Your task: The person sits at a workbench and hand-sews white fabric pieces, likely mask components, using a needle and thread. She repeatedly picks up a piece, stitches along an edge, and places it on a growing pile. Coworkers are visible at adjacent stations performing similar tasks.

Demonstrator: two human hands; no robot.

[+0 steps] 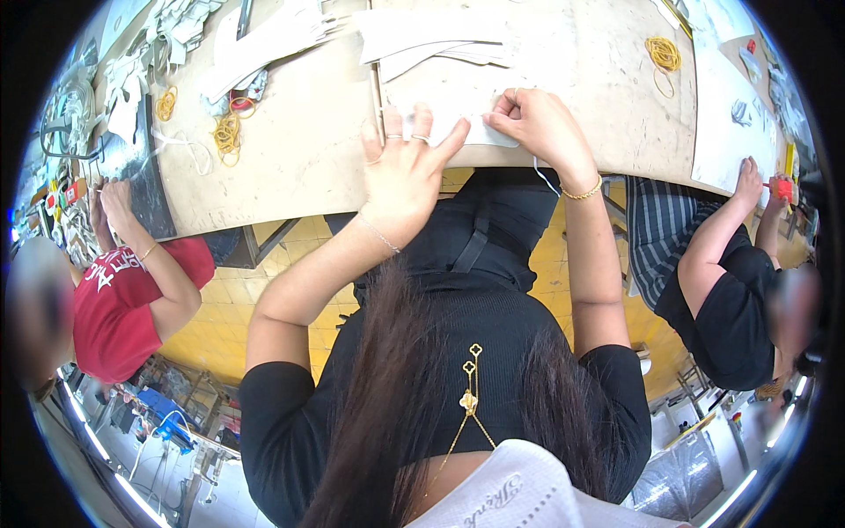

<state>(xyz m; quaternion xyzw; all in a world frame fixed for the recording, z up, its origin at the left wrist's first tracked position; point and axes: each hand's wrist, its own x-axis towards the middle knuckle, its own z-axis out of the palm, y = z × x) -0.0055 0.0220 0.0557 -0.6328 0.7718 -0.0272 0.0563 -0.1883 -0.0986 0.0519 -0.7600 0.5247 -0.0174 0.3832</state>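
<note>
On the table in front of me lies a white flat piece, most of it covered by my hands. My left hand rests on its left part, fingers spread and palm down. At the piece's right side, my right hand has thumb and forefinger pinched together close to the surface. Whatever sits between those fingertips is too small to make out. A thin white strip hangs over the table edge below my right wrist. Just beyond my hands is a loose stack of white flat pieces.
More white pieces are piled at the far left. Yellow rubber bands lie in a bundle at right and another bundle at left. Co-workers sit on both sides, one in a red shirt, one in black.
</note>
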